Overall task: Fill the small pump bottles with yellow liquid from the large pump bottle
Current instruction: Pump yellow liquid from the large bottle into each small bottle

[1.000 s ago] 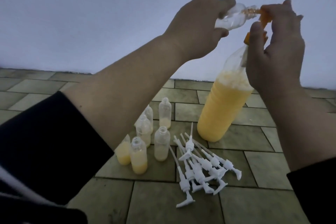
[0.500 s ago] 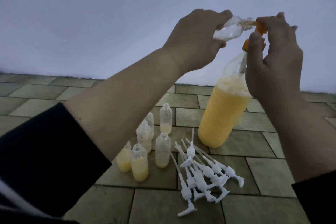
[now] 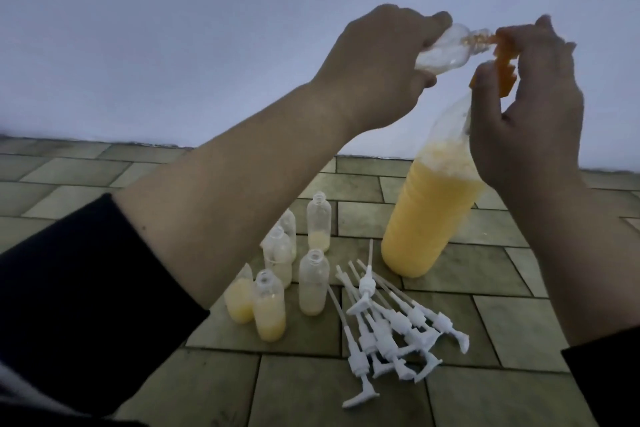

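1. Far left and near me I see my left sleeve [image 3: 69,288], dark, pushed up to the elbow, with the bare forearm running up and right across the frame.
2. Low in the middle, a cluster of small bottles [image 3: 277,274] stands uncapped on the tiled floor [image 3: 485,392]. The two nearest hold the most yellow liquid; the one at the far right of the cluster [image 3: 319,222] has only a little at its bottom; the rest look cloudy, and one is partly hidden by my forearm.
3. My left hand [image 3: 374,69] is raised well above them, fingers curled round a clear small bottle [image 3: 211,52] that lies tilted nearly sideways, mouth pointing right. Its body looks almost empty, with a trace of yellow in the neck.
4. Just right of the cluster, a heap of white pump heads [image 3: 391,326] lies on the floor, their tubes pointing toward the far side, crossing one another.
5. Beyond the heap stands the big bottle [image 3: 426,218], upright on the floor, yellow liquid filling its lower part with foam on top and the shoulder clear.
6. At its top sits the orange pump [image 3: 505,69], whose spout meets the mouth of the bottle in my left hand.
7. My right hand [image 3: 530,114] is curled about the orange pump, thumb on the near side and fingers over the top and far side.
8. At the near right edge my right sleeve [image 3: 606,385] shows, dark.
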`<control>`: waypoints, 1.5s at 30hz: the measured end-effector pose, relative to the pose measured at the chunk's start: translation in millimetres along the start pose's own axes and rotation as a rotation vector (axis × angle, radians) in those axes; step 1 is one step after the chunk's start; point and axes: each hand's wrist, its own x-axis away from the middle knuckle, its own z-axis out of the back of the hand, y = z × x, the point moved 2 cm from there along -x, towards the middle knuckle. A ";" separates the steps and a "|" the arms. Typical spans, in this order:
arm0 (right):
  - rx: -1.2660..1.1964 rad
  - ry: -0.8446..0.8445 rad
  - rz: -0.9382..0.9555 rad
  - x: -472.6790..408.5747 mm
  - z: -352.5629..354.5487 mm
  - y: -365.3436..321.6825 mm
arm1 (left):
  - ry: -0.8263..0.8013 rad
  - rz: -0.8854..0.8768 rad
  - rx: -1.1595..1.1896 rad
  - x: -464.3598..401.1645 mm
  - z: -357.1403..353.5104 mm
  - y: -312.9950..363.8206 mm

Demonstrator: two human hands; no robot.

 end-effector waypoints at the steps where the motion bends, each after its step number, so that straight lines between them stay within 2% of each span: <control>1: 0.003 -0.016 0.001 -1.0 1.0 -0.6 | -0.012 0.003 0.000 0.2 0.3 -0.4; 5: 0.049 -0.042 0.045 -14.6 15.0 -9.4 | 0.008 0.040 0.056 -4.4 14.2 -2.7; 11: -0.087 0.049 0.024 -6.9 10.0 -1.0 | 0.029 0.040 0.062 -3.7 6.9 4.8; 18: -0.117 -0.043 0.024 -14.0 16.6 -0.6 | -0.030 0.105 0.127 -4.3 7.7 -0.1; 22: -0.098 -0.001 0.046 -15.8 13.6 -1.4 | 0.005 0.110 0.141 -5.4 9.3 -1.2; 26: -0.080 0.012 0.047 -6.4 3.5 6.0 | -0.026 0.106 0.126 1.3 -2.3 1.8; 30: -0.064 -0.069 0.071 -13.3 7.1 2.7 | -0.047 0.145 0.146 1.1 4.5 -4.3; 35: -0.040 0.028 0.108 -20.5 13.0 -2.0 | 0.020 0.129 0.162 -0.3 10.5 -2.9; 38: -0.003 0.046 0.088 -10.9 1.3 3.9 | 0.005 0.127 0.169 1.8 1.7 0.3; 42: 0.024 -0.044 0.078 -12.2 4.9 3.3 | -0.039 0.143 0.133 0.9 -0.8 -2.2; 45: 0.041 -0.075 0.088 -24.8 15.8 -4.9 | 0.006 0.131 0.115 -4.0 8.3 -4.6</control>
